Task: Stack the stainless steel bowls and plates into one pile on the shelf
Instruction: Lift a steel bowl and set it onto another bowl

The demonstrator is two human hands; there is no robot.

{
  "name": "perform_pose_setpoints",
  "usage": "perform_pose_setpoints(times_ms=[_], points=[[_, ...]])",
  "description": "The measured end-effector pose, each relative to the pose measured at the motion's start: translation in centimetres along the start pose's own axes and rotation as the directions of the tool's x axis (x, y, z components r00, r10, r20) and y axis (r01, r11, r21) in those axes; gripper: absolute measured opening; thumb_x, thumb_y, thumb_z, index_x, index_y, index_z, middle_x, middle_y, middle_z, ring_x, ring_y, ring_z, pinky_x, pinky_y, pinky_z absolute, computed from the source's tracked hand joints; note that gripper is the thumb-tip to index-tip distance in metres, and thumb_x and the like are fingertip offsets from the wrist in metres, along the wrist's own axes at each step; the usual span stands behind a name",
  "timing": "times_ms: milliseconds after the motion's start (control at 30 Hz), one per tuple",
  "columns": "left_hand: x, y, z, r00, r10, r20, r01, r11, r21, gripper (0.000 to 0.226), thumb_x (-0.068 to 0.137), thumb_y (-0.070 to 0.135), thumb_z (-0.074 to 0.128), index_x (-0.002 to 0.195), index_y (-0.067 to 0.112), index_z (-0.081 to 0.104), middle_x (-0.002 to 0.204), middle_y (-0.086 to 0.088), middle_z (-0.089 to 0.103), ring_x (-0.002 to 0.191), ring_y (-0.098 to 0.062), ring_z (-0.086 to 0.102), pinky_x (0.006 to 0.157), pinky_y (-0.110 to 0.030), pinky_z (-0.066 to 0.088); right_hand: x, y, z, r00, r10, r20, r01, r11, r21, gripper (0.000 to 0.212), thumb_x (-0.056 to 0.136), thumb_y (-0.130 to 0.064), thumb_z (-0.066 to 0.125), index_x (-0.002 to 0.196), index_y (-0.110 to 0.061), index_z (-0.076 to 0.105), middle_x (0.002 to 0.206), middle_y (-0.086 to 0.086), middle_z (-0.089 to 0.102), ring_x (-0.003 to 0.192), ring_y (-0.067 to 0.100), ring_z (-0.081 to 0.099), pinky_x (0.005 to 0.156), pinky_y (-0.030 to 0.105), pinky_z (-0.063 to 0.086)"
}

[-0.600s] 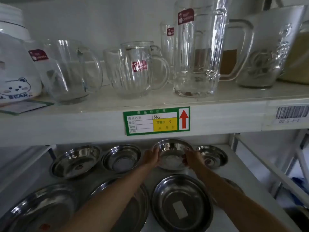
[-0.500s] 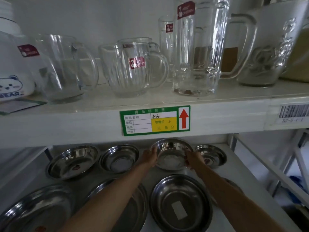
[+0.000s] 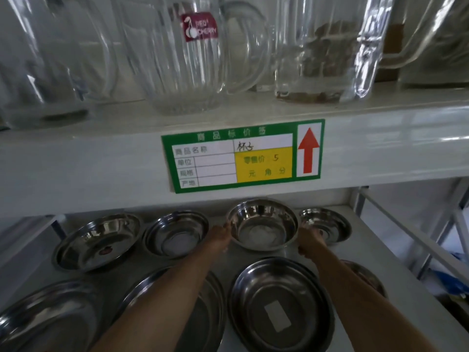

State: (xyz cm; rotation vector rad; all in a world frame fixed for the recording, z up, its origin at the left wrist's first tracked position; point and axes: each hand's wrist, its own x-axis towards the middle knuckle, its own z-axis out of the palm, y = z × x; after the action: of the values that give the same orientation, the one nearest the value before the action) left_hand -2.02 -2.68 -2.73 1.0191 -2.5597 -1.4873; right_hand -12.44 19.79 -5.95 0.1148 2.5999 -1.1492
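Note:
A deep steel bowl [image 3: 262,226] at the back middle of the lower shelf [image 3: 360,247] is held between both hands and looks slightly raised. My left hand [image 3: 219,238] grips its left rim and my right hand [image 3: 308,237] grips its right rim. Left of it sit a smaller bowl [image 3: 176,235] and a shallow steel dish [image 3: 97,241]. A small bowl [image 3: 327,224] stands to the right. In front lie a steel plate [image 3: 279,303], a plate [image 3: 203,308] under my left forearm, a large plate [image 3: 43,318] at far left and a dish [image 3: 365,275] partly hidden by my right forearm.
The upper shelf edge [image 3: 101,168] with a green price label [image 3: 242,156] hangs low over the bowls. Several glass mugs, such as one with a red sticker [image 3: 187,59], stand on it. A shelf post [image 3: 356,199] rises at the right.
The view has moved closer and dipped, so the upper shelf fills more of it. The bowl between my hands seems lifted a little off the shelf.

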Motion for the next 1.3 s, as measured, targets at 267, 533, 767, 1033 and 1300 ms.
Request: perform_pose_setpoints(times_ms=[267,533,767,1033,1300], points=[[8.3,-3.9,4.2,0.993,-0.115,0.029,0.118,0.941,-0.319,0.067,0.083,0.058,0.050,0.108,-0.002,0.066,0.105,-0.024,0.071,0.093,-0.038,0.071,0.083,-0.053,0.058,1.9,0.2,1.7,0.992,0.121,0.035,-0.124,0.884,0.451,0.040,0.087,-0.024,0.048,0.117,0.001,0.054,0.099,0.034,0.064,0.054,0.031,0.063,0.042,0.031,0.051],[7.0,-3.0,4.6,0.982,-0.188,-0.008,0.169,0.901,-0.398,0.039,0.090,0.028,0.057,0.109,-0.004,0.066,0.104,-0.021,0.071,0.091,-0.033,0.071,0.078,-0.039,0.058,0.5,-0.6,2.3,0.997,0.060,-0.052,-0.045,0.963,0.264,0.060,0.095,-0.025,0.055,0.143,0.005,0.034,0.136,0.028,0.052,0.123,0.040,0.053,0.091,0.033,0.048],[8.9,-3.8,4.4,0.987,-0.162,-0.012,0.141,0.892,-0.430,0.037,0.083,0.022,0.061,0.107,-0.006,0.066,0.098,-0.022,0.072,0.085,-0.033,0.073,0.078,-0.050,0.060,-0.4,-1.2,2.3,0.995,0.078,-0.059,-0.054,0.944,0.326,0.059,0.096,-0.023,0.053,0.146,0.002,0.033,0.132,0.029,0.054,0.119,0.042,0.055,0.092,0.038,0.047],[3.6,-0.1,2.1,0.995,-0.099,0.028,0.097,0.819,-0.566,0.028,0.092,0.009,0.051,0.114,-0.002,0.063,0.110,-0.021,0.070,0.082,-0.024,0.068,0.041,-0.021,0.053,-1.9,-3.0,0.4,0.998,0.055,-0.039,-0.021,0.803,0.595,0.011,0.095,-0.011,0.054,0.098,0.000,0.055,0.081,0.021,0.058,0.065,0.031,0.060,0.050,0.042,0.059],[-0.3,1.0,-0.9,0.998,-0.038,-0.053,-0.005,0.767,-0.642,0.015,0.092,-0.003,0.046,0.098,-0.008,0.059,0.112,-0.031,0.062,0.105,-0.041,0.064,0.058,-0.027,0.059,-4.8,-5.4,-1.2,0.996,-0.019,-0.092,0.062,0.866,0.496,0.020,0.087,-0.009,0.050,0.078,0.003,0.063,0.067,0.014,0.061,0.067,0.035,0.067,0.072,0.051,0.060]])
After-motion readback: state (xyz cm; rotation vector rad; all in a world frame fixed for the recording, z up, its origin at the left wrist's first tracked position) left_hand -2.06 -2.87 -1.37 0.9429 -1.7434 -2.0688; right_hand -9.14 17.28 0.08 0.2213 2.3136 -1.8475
